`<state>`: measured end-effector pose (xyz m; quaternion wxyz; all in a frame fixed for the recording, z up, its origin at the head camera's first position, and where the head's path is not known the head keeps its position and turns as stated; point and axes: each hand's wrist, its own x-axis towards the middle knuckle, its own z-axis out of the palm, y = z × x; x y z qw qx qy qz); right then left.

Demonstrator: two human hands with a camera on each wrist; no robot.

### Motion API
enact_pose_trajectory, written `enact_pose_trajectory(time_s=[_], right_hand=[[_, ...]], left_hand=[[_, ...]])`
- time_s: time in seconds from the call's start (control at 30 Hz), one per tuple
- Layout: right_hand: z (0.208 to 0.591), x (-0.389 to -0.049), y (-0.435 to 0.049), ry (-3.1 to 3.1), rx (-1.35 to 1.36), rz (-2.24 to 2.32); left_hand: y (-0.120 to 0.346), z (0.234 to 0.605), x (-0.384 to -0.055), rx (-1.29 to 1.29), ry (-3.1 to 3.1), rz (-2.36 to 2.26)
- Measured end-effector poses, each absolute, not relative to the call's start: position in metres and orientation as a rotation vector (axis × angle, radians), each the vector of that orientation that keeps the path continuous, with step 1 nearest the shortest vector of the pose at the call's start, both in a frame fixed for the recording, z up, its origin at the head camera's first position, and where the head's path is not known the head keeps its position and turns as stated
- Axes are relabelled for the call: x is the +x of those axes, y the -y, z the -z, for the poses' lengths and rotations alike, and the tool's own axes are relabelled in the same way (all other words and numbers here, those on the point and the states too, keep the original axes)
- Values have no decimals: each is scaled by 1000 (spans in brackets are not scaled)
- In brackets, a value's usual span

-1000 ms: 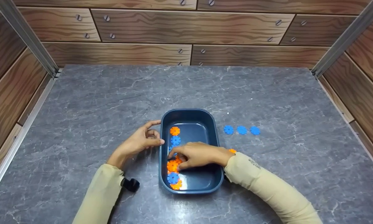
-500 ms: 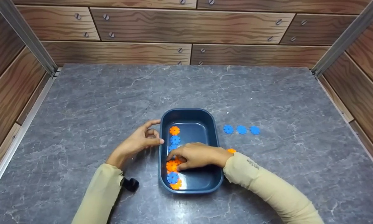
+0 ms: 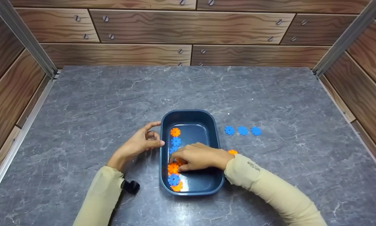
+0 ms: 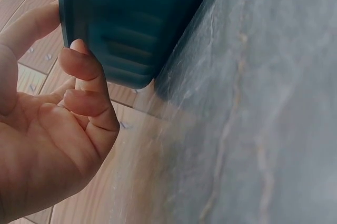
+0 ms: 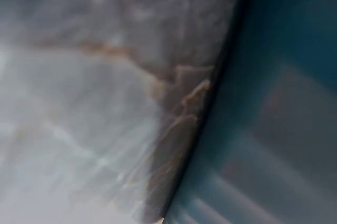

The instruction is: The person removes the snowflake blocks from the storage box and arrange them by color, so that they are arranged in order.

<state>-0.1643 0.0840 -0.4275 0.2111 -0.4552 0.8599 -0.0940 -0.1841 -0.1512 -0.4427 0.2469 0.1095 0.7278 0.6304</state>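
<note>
- While little has changed, the right hand (image 3: 203, 156) bends over orange discs (image 3: 173, 168) in the tray (image 3: 192, 193), whether gripping one cannot be told; progress seems paused.
- Left hand (image 3: 137, 142), fingers relaxed, touches the tray's left side.
- Beyond, three blue discs (image 3: 242, 130) on the table (image 3: 285, 94).

Bin (image 3: 196, 133): dark blue, deep, rectangular, rounded corners, upright on desk (image 3: 112, 94), long axis running 12 to 6 o'clock. Along its 9 o'clock wall, loose column of small, round, notched pieces: far orange disc (image 3: 175, 132), about 11 o'clock; upper blue disc (image 3: 175, 141), 10; second blue disc (image 3: 173, 150), near 9, partly covered; orange cluster (image 3: 173, 168), about 8, count unclear, partly hidden; lower blue disc (image 3: 174, 180), 7, overlapping nearest orange disc (image 3: 177, 187).
</note>
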Motion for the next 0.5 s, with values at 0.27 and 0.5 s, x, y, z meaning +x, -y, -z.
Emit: enact_pose_trajectory(time_s=[0.27, 0.5], right_hand=[[427, -165, -85, -2393, -1276, 296], [425, -165, -87, -2429, -1289, 347]], left_hand=[[152, 444, -185, 278, -1990, -1718], [152, 444, -184, 291, -1999, -1706]])
